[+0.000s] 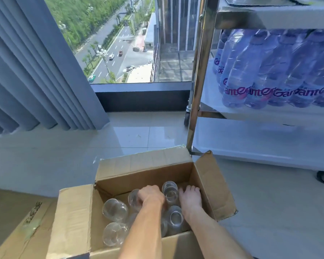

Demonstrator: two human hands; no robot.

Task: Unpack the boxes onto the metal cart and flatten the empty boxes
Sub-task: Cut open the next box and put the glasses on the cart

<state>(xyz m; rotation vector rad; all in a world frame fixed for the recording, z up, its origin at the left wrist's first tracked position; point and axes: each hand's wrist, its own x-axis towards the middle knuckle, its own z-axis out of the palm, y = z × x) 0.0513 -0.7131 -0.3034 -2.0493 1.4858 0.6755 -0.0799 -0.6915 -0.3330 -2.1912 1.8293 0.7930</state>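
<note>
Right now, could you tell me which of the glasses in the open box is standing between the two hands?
The upright glass toward the box's far side: it stands between the left hand and right hand; the other glasses sit nearer the camera or left.

Open brown cardboard boxes [209,184]: 1
Closed taped cardboard boxes [11,217]: 1
Clear drinking glasses [114,210] in open box: at least 6 visible
Shiny metal carts [198,71]: 1
Shrink-wrapped packs of clear plastic water bottles [269,71]: 1; bottles uncountable
Hands: 2

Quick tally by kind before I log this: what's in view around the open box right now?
Clear glasses in the open box: at least 6, some hidden by the arms
Cardboard boxes: 2, counting the shut box
Metal cart: 1
Shrink-wrapped bottle packs: 1
Total: at least 10
</note>
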